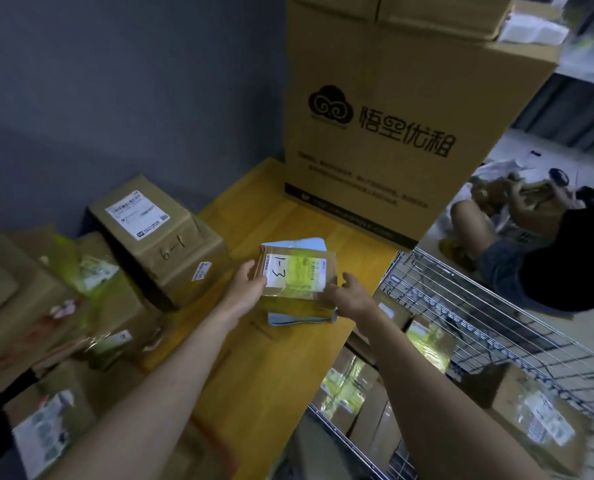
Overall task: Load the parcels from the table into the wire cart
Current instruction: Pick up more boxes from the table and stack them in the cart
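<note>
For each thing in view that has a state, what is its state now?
Parcel marked 1-3: taped shut, held between both hands above the table.
Left hand: grips its left edge.
Right hand: holds its right edge.
Wire cart: partly loaded with parcels.
Box marked 6-1: closed, on the pile.

Bare strip of surface [281,368] open down the middle, between stacked boxes [81,292] crowding the left and wire cart [496,327] on the right. Far end blocked by tall printed carton [392,133]. Cart open from above, floor partly filled with parcels [351,386]; wire rim beside surface edge. Seated person [548,258] just beyond cart.
</note>
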